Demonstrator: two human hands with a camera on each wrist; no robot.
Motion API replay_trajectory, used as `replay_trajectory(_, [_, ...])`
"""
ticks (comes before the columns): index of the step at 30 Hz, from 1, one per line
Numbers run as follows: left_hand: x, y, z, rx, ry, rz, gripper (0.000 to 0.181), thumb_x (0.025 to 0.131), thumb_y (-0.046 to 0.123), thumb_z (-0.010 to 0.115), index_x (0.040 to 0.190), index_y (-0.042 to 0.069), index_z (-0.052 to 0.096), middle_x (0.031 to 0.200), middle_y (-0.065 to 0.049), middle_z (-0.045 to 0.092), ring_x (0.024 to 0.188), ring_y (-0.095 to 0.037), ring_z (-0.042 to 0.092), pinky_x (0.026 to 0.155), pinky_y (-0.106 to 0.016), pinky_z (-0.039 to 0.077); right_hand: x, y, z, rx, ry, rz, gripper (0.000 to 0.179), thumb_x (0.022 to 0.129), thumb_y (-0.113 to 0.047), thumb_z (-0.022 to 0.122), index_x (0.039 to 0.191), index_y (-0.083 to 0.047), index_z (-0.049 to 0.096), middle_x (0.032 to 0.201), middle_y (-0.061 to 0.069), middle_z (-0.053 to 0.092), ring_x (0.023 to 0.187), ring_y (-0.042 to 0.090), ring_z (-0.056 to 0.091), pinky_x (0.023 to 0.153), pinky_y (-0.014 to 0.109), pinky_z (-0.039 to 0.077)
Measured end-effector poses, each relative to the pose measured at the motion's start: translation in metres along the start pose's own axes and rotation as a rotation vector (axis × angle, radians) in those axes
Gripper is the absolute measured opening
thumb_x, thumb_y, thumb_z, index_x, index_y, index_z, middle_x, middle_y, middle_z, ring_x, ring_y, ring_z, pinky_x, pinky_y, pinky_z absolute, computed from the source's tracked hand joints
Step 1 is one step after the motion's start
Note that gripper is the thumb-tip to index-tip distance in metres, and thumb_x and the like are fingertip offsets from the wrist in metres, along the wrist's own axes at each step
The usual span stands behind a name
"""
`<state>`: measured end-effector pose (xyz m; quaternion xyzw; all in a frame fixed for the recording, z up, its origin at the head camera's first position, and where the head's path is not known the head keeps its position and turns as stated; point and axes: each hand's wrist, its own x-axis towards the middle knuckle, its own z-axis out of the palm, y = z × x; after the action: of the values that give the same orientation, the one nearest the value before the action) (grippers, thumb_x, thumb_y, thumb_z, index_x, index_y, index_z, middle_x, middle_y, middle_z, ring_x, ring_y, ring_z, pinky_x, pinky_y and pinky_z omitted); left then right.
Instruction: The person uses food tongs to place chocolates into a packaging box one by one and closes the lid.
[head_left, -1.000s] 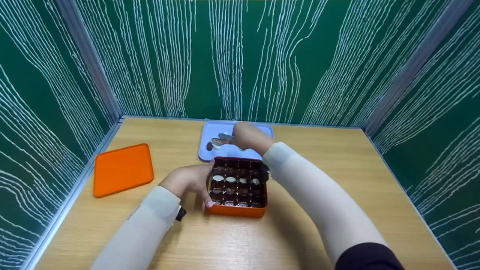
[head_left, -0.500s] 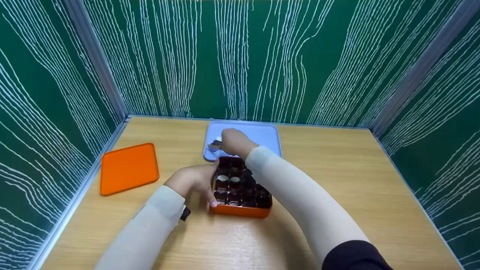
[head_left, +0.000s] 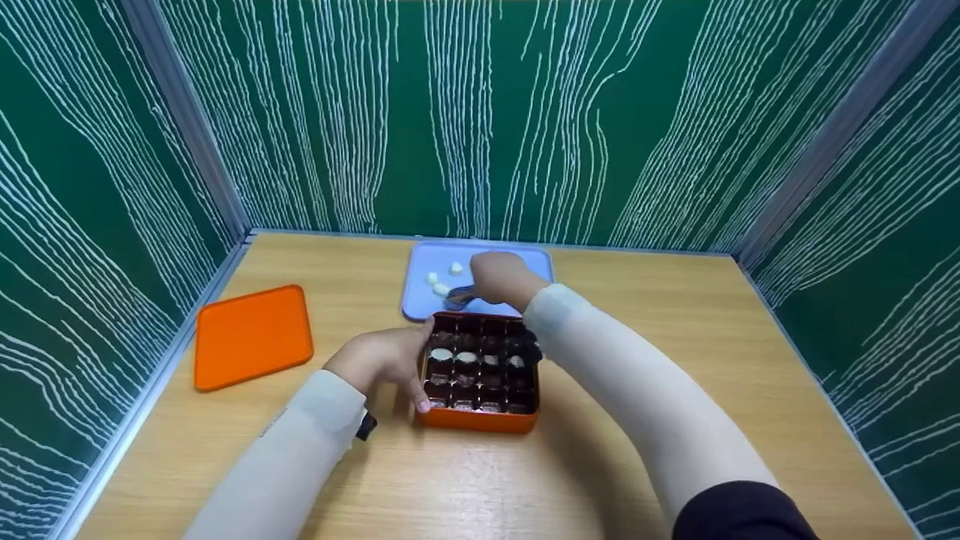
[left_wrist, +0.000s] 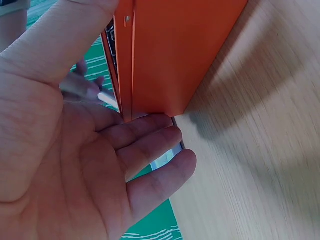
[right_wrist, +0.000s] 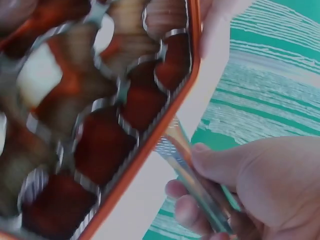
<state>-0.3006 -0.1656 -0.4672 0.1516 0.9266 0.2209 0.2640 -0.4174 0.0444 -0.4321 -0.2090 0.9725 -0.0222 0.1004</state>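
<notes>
An orange box (head_left: 480,421) with a dark divided insert stands in the middle of the table. White pieces (head_left: 466,357) form one row in it, with dark pieces in some other compartments. My left hand (head_left: 382,364) rests along the box's left side, thumb at the near corner; its fingers look mostly straight in the left wrist view. Behind the box, my right hand (head_left: 504,277) grips metal tongs (right_wrist: 192,185). Their tips are over a pale blue tray (head_left: 525,259), beside small white chocolates (head_left: 441,289). Whether the tips pinch something is unclear.
On the left of the wooden table (head_left: 637,337) lies an orange lid (head_left: 255,337). Green walls with white lines enclose the table at the back and both sides. My right forearm passes beside the box's right edge.
The right hand moved left over the tray, then back right with the tongs. A dark chocolate earlier visible at the tray's left no longer shows there. The left hand stays at the box.
</notes>
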Motion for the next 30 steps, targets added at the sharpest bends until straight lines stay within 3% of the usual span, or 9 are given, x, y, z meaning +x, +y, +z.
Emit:
replay_trajectory(3, [-0.001, 0.000, 0.000, -0.011, -0.004, -0.012, 0.170, 0.062, 0.040, 0.112, 0.183, 0.011, -0.004, 0.190, -0.021, 0.015, 0.175, -0.043, 0.026, 0.145, -0.059, 0.021, -0.004, 0.016, -0.005, -0.053, -0.010, 0.020, 0.027, 0.109, -0.034, 0.075, 0.103, -0.008, 0.073, 0.099, 0.008, 0.075, 0.083, 0.024, 0.065, 0.079, 0.041, 0.063])
replay_trajectory(7, [-0.002, 0.002, 0.001, -0.014, -0.009, -0.019, 0.168, 0.062, 0.039, 0.112, 0.183, 0.012, -0.003, 0.191, -0.019, 0.012, 0.176, -0.042, 0.022, 0.146, -0.059, 0.018, -0.013, 0.033, -0.014, -0.015, -0.019, 0.059, 0.024, 0.109, -0.030, 0.075, 0.097, -0.009, 0.074, 0.095, 0.007, 0.074, 0.080, 0.023, 0.065, 0.070, 0.035, 0.058])
replay_trajectory(10, [-0.002, 0.002, 0.001, -0.021, -0.013, -0.020, 0.168, 0.062, 0.039, 0.111, 0.183, 0.012, -0.003, 0.191, -0.018, 0.011, 0.177, -0.041, 0.020, 0.146, -0.059, 0.016, -0.029, 0.037, -0.024, 0.022, 0.007, 0.020, 0.019, 0.109, -0.024, 0.075, 0.101, -0.008, 0.079, 0.096, 0.007, 0.077, 0.080, 0.022, 0.066, 0.072, 0.034, 0.060])
replay_trajectory(13, [-0.001, 0.001, 0.001, -0.029, -0.014, -0.012, 0.169, 0.062, 0.040, 0.111, 0.183, 0.011, -0.005, 0.190, -0.020, 0.013, 0.176, -0.041, 0.022, 0.146, -0.059, 0.017, -0.049, 0.036, -0.035, -0.011, 0.055, -0.079, 0.018, 0.108, -0.023, 0.076, 0.108, -0.008, 0.085, 0.098, 0.008, 0.082, 0.080, 0.023, 0.069, 0.076, 0.039, 0.063])
replay_trajectory(18, [0.000, -0.001, 0.002, -0.026, -0.013, 0.003, 0.169, 0.064, 0.040, 0.111, 0.183, 0.011, -0.006, 0.189, -0.022, 0.020, 0.174, -0.042, 0.027, 0.146, -0.058, 0.021, -0.088, 0.022, -0.047, -0.098, 0.097, -0.249, 0.019, 0.107, -0.029, 0.079, 0.106, -0.013, 0.090, 0.094, 0.005, 0.084, 0.077, 0.022, 0.070, 0.078, 0.042, 0.066])
replay_trajectory(23, [-0.001, 0.000, 0.001, -0.041, -0.010, 0.000, 0.169, 0.063, 0.036, 0.112, 0.183, 0.013, -0.005, 0.190, -0.019, 0.018, 0.175, -0.043, 0.026, 0.145, -0.061, 0.020, -0.120, -0.002, -0.048, -0.121, 0.040, -0.356, 0.018, 0.108, -0.029, 0.079, 0.103, -0.016, 0.089, 0.083, -0.001, 0.079, 0.070, 0.017, 0.066, 0.070, 0.036, 0.063])
replay_trajectory(26, [-0.001, 0.000, 0.001, -0.055, -0.014, 0.013, 0.168, 0.062, 0.032, 0.112, 0.183, 0.015, -0.004, 0.190, -0.017, 0.021, 0.175, -0.042, 0.027, 0.145, -0.062, 0.019, -0.129, -0.017, -0.043, -0.149, -0.001, -0.392, 0.017, 0.107, -0.030, 0.078, 0.105, -0.016, 0.089, 0.085, -0.001, 0.078, 0.071, 0.017, 0.067, 0.071, 0.036, 0.064])
replay_trajectory(30, [-0.001, 0.001, 0.000, -0.058, -0.012, 0.021, 0.168, 0.062, 0.031, 0.112, 0.184, 0.015, -0.002, 0.187, -0.019, 0.030, 0.172, -0.044, 0.032, 0.144, -0.065, 0.022, -0.130, -0.031, -0.032, -0.226, 0.001, -0.430, 0.021, 0.108, -0.034, 0.079, 0.111, -0.015, 0.089, 0.093, 0.004, 0.083, 0.080, 0.022, 0.074, 0.082, 0.042, 0.069])
